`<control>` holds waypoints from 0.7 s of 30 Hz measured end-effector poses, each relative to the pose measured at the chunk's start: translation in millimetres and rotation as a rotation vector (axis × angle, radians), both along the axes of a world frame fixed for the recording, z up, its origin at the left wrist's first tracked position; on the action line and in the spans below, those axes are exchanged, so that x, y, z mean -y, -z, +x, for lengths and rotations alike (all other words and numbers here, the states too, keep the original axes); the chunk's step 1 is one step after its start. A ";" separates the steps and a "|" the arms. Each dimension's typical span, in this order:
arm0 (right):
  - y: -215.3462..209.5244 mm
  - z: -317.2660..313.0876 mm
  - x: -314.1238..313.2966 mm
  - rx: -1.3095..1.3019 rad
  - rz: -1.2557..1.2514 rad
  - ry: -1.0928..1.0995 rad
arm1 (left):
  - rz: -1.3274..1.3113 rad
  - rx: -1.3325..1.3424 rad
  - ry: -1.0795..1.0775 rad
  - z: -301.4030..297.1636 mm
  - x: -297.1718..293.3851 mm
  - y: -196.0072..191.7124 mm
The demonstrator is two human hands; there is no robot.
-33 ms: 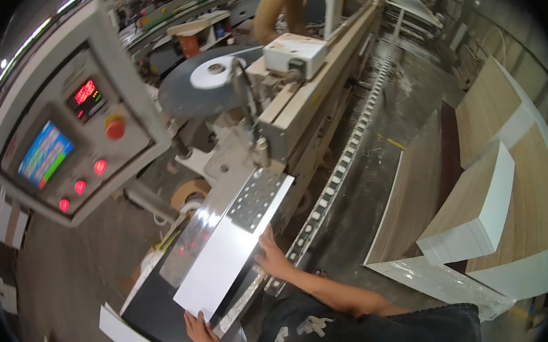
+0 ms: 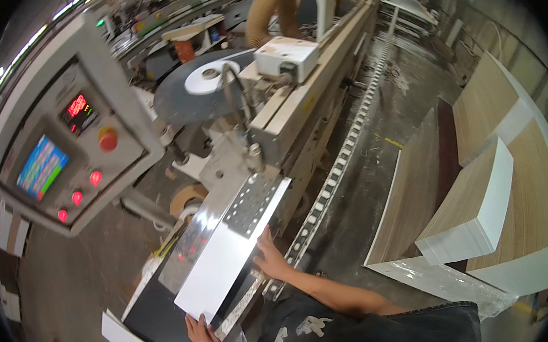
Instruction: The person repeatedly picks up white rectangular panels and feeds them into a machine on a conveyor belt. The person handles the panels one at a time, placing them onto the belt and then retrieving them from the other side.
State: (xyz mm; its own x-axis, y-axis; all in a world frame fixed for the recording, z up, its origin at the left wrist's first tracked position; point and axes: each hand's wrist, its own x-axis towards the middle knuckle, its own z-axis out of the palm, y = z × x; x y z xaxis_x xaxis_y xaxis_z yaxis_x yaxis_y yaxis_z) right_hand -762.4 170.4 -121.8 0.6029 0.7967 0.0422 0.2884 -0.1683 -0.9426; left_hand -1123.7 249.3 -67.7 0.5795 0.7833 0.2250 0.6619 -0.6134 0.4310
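A worker presses one white panel [image 2: 229, 258] flat on the infeed table [image 2: 146, 315] of an edge-banding machine [image 2: 307, 102], its far end lying at the perforated plate [image 2: 251, 203] at the machine's mouth. The left hand [image 2: 200, 333] lies open on the panel's near end, fingers spread, seemingly to push it along; the right hand [image 2: 270, 257] rests flat against the panel's right edge, apparently holding it square to the feed line. Neither hand grips anything; both bear on the panel with open palms.

To the left, one control box [image 2: 68, 158] carries a colour screen [image 2: 39, 168], a red readout [image 2: 78, 107], one large red knob [image 2: 108, 139] and three small lit red buttons [image 2: 79, 198]. A roller track [image 2: 345, 157] runs beside the machine. To the right, stacks of wood-grain boards [image 2: 481, 197] with white edges stand near, within reach of the feed end; three separate stacks can be made out, though their board counts cannot be told.
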 end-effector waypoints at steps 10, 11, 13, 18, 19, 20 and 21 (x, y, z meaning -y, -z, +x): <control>-14.4 145.4 12.7 -0.186 0.023 -0.078 | 0.042 -0.051 0.048 119.8 -5.6 1.0; -27.3 152.1 21.8 -0.189 -0.060 -0.018 | 0.070 -0.106 0.059 126.4 -6.4 3.8; -24.3 175.9 40.7 -0.367 0.099 0.017 | 0.094 -0.186 0.110 148.1 -18.6 14.4; -60.0 149.1 127.8 -0.570 0.170 0.196 | 0.051 -0.073 0.230 199.1 -26.9 19.0; -47.3 132.2 146.3 -0.585 0.180 0.249 | 0.041 -0.025 0.263 209.9 -26.3 18.4; -34.2 113.0 163.1 -0.599 0.186 0.297 | 0.041 -0.023 0.260 219.8 -26.5 19.9; -28.4 91.2 180.8 -0.614 0.125 0.344 | 0.033 -0.019 0.254 230.4 -26.3 23.7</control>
